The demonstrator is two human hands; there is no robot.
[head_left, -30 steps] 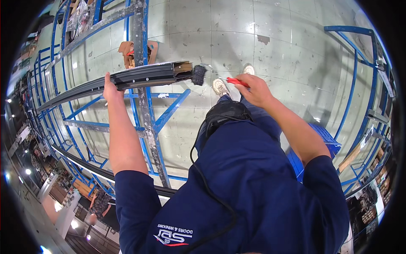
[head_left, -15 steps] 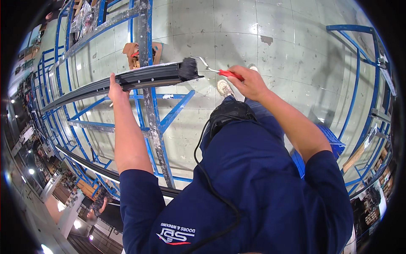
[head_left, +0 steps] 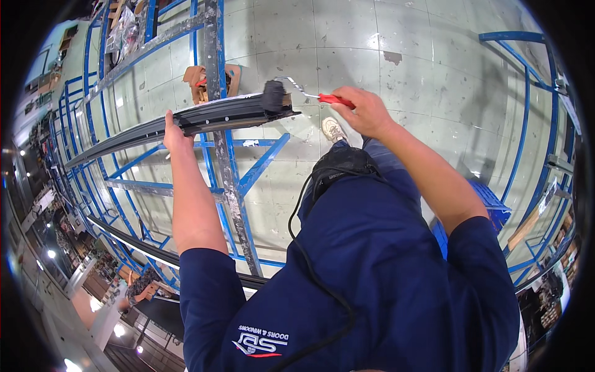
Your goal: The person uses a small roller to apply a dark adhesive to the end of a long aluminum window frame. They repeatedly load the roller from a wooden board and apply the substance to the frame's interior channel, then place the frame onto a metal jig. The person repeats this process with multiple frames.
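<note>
A long black profile (head_left: 207, 116) runs from the far left toward the middle, with small round spots along its side. Near its left-centre part, my left hand (head_left: 176, 133) is closed on the edge, thumb up against it. My right hand (head_left: 367, 113) grips the red handle (head_left: 334, 100) of a small paint roller. Its thin bent metal rod reaches left to a dark, fuzzy roller sleeve (head_left: 273, 96), which rests against the profile close to its right end. The fingers of my left hand are partly hidden by the profile.
Blue metal racks (head_left: 263, 164) stand beneath and beyond the profile, a paint-spattered bar (head_left: 232, 180) among them. An open cardboard box (head_left: 232, 77) lies on the tiled floor. A blue crate (head_left: 489, 201) sits by my right elbow, near another blue frame (head_left: 524, 133). A person (head_left: 142, 286) is at lower left.
The roller sleeve has shifted slightly left and away along the profile, uncovering more of its right end. My right hand has moved a little with it. The left hand keeps its hold.
</note>
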